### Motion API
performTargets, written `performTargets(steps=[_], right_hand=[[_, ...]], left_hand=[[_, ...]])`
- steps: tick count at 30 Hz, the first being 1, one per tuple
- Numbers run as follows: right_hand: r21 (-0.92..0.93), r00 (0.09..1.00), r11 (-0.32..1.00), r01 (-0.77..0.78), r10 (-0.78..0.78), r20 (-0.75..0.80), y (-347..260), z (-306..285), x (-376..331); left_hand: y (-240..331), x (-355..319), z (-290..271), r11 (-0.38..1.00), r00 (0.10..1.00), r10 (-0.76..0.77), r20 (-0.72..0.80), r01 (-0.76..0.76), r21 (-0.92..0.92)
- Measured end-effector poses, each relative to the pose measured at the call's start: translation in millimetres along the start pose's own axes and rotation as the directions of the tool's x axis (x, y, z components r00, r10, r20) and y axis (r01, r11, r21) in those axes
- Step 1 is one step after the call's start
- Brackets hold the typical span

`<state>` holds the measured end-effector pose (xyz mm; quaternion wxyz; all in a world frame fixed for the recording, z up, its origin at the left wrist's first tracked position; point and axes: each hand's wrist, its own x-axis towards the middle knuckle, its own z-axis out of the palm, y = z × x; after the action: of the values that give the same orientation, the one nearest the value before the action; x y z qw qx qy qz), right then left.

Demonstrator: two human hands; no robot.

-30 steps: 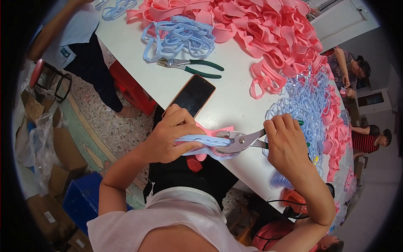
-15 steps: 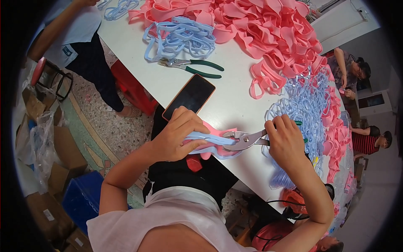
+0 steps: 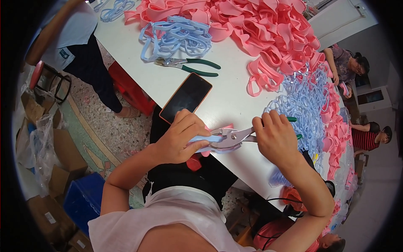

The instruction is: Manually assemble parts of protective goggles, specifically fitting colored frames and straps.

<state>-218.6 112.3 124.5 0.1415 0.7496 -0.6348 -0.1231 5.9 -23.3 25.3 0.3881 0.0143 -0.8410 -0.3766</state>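
My left hand (image 3: 181,137) pinches a light blue strap (image 3: 208,139) together with a pink strap (image 3: 218,127) at the near edge of the white table (image 3: 226,98). My right hand (image 3: 275,137) grips the green handles of a pair of pliers (image 3: 233,137). The metal jaws of the pliers are closed over the end of the blue strap, right beside my left fingers. A dark smartphone (image 3: 186,97) lies on the table just beyond my left hand.
A second pair of green-handled pliers (image 3: 189,65) lies by a bundle of blue straps (image 3: 176,35). Pink straps (image 3: 260,33) and more blue straps (image 3: 304,101) cover the far table. One person stands at left (image 3: 75,46); others sit at right (image 3: 348,63). Cardboard boxes (image 3: 58,155) are on the floor.
My hands with the strap and pliers have shifted slightly; the left fingers have regripped the blue strap closer to the jaws. Nothing was let go.
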Motion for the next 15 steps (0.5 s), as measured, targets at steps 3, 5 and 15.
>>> performTargets(steps=[3, 5, 15], right_hand=[[0.014, 0.996, 1.0, -0.015, 0.017, -0.082, 3, 0, 4], [0.041, 0.987, 0.997, -0.059, 0.065, -0.145, 7, -7, 1], [-0.06, 0.994, 0.998, -0.022, 0.015, -0.111, 15, -6, -9]], left_hand=[[-1, -2, -4, 1.0, 0.999, -0.016, -0.035, 0.017, 0.021], [-1, -4, -11, 0.999, 0.999, -0.03, -0.043, 0.031, 0.03], [-6, -5, -16, 1.0, 0.997, -0.02, -0.074, 0.021, 0.023]])
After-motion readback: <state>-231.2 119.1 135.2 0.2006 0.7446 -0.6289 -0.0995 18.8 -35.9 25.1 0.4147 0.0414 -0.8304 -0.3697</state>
